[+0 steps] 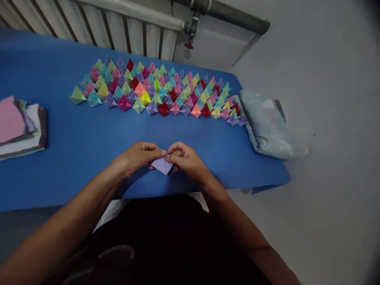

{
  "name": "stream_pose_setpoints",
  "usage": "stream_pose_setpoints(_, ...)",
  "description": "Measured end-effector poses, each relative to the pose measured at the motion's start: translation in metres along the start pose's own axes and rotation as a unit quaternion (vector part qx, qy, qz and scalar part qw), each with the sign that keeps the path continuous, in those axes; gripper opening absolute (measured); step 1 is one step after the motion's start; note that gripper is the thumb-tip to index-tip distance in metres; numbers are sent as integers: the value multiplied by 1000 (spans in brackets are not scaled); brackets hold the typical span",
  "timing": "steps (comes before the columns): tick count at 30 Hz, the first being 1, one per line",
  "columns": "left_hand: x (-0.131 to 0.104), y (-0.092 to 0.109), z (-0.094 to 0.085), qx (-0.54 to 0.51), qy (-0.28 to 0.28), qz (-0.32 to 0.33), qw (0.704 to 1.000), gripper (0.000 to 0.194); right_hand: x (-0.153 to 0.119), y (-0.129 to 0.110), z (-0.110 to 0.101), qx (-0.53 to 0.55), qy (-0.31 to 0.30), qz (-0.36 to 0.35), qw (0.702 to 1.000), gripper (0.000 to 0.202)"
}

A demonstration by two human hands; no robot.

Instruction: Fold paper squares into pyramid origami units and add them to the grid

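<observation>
A small piece of lilac origami paper (pixel 162 165), folded with creases meeting near its middle, is held just above the blue table near its front edge. My left hand (pixel 141 156) pinches its upper left side between thumb and fingers. On the other side my right hand (pixel 185 159) is closed on its upper right edge, thumb lying across the paper. The two thumbs almost meet at the top and cover that part of the folds. Beyond both hands stand rows of folded paper boats (pixel 151 107) in many colours.
At the left lies a stack of coloured paper sheets (pixel 13 120) on folded cloth (pixel 38 126). A folded grey-blue blanket (pixel 267 122) rests at the table's right end. Behind the blue-covered table (pixel 89 146) are a radiator (pixel 113 29) and a pipe with a red valve (pixel 189 46).
</observation>
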State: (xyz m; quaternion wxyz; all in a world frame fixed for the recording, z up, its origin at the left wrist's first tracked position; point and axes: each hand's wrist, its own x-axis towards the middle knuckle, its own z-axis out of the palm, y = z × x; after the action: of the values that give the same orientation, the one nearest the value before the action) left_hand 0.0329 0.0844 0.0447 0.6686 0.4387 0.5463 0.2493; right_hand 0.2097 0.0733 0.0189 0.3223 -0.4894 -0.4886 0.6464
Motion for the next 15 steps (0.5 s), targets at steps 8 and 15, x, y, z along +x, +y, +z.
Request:
stream_pose_setpoints(8, 5, -3, -12, 66, -41, 6, 997, 20, -5, 2, 6, -83, 19, -31, 996, 13)
stream_pose_setpoints(15, 17, -17, -12, 278, -12, 95, 956, 25, -9, 7, 11, -279, 69, -105, 952, 6)
